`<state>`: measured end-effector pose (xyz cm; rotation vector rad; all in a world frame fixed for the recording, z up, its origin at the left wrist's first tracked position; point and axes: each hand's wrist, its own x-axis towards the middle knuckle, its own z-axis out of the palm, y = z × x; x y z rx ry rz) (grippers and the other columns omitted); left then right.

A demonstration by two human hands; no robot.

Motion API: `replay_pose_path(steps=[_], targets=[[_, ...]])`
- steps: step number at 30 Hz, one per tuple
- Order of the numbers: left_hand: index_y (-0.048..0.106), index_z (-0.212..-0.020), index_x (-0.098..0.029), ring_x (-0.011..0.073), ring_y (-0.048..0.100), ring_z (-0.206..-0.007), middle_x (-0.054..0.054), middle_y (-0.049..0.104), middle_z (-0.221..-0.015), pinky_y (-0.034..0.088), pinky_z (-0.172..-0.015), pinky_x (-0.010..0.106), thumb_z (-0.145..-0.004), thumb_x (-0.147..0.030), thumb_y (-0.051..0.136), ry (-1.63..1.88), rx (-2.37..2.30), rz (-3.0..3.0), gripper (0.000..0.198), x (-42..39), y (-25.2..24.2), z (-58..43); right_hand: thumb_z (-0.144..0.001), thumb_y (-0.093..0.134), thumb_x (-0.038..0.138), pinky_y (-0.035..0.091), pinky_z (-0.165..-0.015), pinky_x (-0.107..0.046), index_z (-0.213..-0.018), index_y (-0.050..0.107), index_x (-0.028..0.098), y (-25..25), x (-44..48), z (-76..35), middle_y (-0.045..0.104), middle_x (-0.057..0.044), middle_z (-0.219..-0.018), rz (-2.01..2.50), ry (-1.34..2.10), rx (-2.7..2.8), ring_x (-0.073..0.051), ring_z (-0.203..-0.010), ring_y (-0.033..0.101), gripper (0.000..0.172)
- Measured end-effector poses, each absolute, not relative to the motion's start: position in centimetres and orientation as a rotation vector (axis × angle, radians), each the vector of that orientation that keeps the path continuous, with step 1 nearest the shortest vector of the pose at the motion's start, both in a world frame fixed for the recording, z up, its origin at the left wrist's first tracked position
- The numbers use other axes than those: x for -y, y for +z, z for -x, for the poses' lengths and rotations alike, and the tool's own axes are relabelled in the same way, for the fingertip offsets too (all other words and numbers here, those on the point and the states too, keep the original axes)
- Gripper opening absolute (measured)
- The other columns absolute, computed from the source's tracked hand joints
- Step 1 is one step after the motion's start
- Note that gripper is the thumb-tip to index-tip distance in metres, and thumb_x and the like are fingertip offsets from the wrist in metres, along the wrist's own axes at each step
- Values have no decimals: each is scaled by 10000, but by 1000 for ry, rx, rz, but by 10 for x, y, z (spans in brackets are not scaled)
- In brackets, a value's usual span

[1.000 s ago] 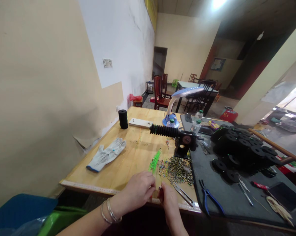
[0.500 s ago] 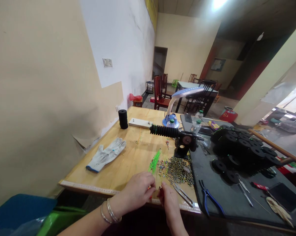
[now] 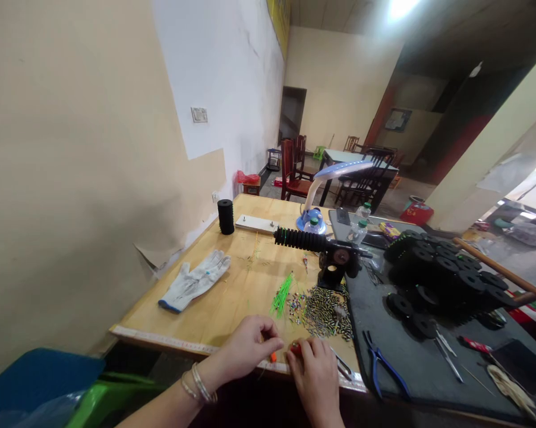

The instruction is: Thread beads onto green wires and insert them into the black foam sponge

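Note:
Both hands meet at the near edge of the wooden table (image 3: 214, 309). My left hand (image 3: 249, 343), with bangles on its wrist, is curled, its fingertips pinched on a small orange piece (image 3: 273, 356). My right hand (image 3: 315, 368) is closed close beside it, with a small red piece (image 3: 296, 348) at its fingertips. Just beyond the hands lie a bundle of green sticks (image 3: 281, 293), a pile of small dark beads (image 3: 325, 308) and metal tweezers (image 3: 341, 364).
A white glove (image 3: 194, 281) lies at the left. A black ribbed winder on a stand (image 3: 328, 255), a desk lamp (image 3: 321, 184), water bottles and a black cylinder (image 3: 226, 216) stand further back. The dark mat (image 3: 384, 321) at right holds black spools (image 3: 437, 261), blue pliers (image 3: 384, 368) and tools.
My right hand has turned palm-down and shifted slightly right, with a red piece now showing at its fingertips. An orange piece now shows under my left fingers. The view has shifted a little.

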<state>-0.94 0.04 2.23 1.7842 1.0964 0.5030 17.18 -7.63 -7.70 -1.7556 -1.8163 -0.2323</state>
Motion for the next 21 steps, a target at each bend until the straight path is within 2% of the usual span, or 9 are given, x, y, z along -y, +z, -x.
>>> replay_pose_path(steps=[3, 5, 8, 12, 15, 21], targets=[[656, -690, -142, 140, 504, -606, 2, 619, -634, 380, -585, 235, -731, -342, 603, 546, -1102, -1719, 211, 0, 15, 11, -890, 594, 350, 399, -779, -350, -915, 661, 236, -75, 75, -171, 674, -75, -920, 1687, -224, 1790, -238, -857, 574, 134], [650, -684, -140, 154, 525, -639, 14, 622, -652, 398, -614, 246, -731, -351, 602, 585, -1091, -1695, 221, 1, 12, 12, -892, 585, 350, 428, -811, -363, -926, 678, 232, -67, 74, -168, 695, -82, -947, 1619, -66, 1684, -246, -896, 595, 154], [643, -675, -141, 166, 539, -652, 22, 620, -655, 411, -637, 261, -736, -364, 600, 614, -1094, -1683, 235, 3, 11, 12, -886, 569, 428, 485, -730, -328, -883, 704, 214, -50, 70, -158, 715, -82, -864, 1501, 398, 1401, -233, -820, 635, 253], [650, -662, -144, 164, 537, -642, 24, 622, -647, 404, -632, 261, -759, -376, 595, 642, -1095, -1686, 257, 5, 14, 11, -760, 665, 574, 512, -676, -297, -808, 721, 177, -33, 60, -140, 725, -70, -777, 1343, 924, 1024, -219, -732, 651, 404], [649, -637, -146, 161, 533, -644, 19, 618, -636, 398, -630, 256, -773, -397, 600, 672, -1084, -1698, 289, 6, 14, 12, -692, 729, 569, 497, -667, -277, -732, 712, 167, -29, 52, -130, 698, -44, -704, 1281, 1025, 940, -196, -694, 623, 404], [667, -657, -139, 152, 514, -640, 11, 617, -644, 381, -620, 250, -755, -364, 634, 652, -1092, -1642, 248, 4, 5, 20, -666, 759, 531, 465, -622, -261, -651, 696, 163, -24, 45, -126, 658, -23, -622, 1307, 1034, 945, -171, -626, 583, 374]])
